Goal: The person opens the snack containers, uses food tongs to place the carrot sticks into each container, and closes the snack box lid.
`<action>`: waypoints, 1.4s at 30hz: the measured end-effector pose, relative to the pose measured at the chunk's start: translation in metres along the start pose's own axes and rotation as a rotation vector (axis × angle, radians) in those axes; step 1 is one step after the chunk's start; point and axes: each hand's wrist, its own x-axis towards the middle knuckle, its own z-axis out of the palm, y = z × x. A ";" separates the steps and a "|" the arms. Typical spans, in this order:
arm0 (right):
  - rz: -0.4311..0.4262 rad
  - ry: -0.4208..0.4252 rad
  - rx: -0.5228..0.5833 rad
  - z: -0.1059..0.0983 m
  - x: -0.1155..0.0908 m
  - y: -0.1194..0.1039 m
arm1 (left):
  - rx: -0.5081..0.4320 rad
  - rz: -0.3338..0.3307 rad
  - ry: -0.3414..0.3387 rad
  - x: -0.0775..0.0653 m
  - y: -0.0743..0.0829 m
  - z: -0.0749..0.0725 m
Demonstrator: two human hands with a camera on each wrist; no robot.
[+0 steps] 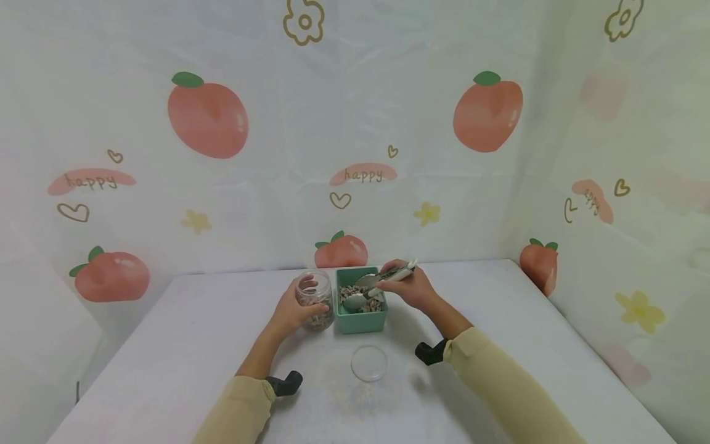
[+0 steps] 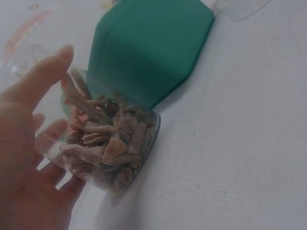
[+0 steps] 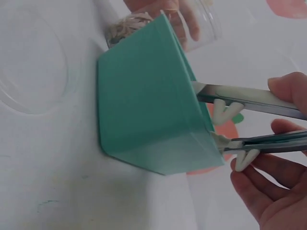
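Beige sleeves [image 1: 505, 382]: nearest, either side of the green box's [image 1: 361, 324] near face.
Left hand [image 1: 291, 311]: fingers and thumb curled round the clear jar [image 2: 112, 139], just left of the box, brownish pieces inside.
Right hand [image 1: 412, 288]: holding metal tongs [image 3: 259, 98], arms apart, heads inside the box.
Clear lid [image 1: 369, 362]: flat before the box.
Tongs' work: seemingly picking up pieces; whether any are caught is hard to tell.
Next move: likely squeeze, then lift past the box rim, jar steady.
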 end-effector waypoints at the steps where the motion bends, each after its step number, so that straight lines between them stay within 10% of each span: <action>1: -0.005 0.008 0.001 0.001 0.000 0.001 | 0.000 0.001 0.001 0.000 0.001 0.000; 20: -0.131 0.188 -0.015 0.019 -0.004 0.006 | -0.012 -0.011 -0.010 -0.001 0.001 0.000; 42: -0.262 0.210 0.083 0.008 -0.008 0.002 | -0.029 -0.004 0.000 0.002 -0.003 0.000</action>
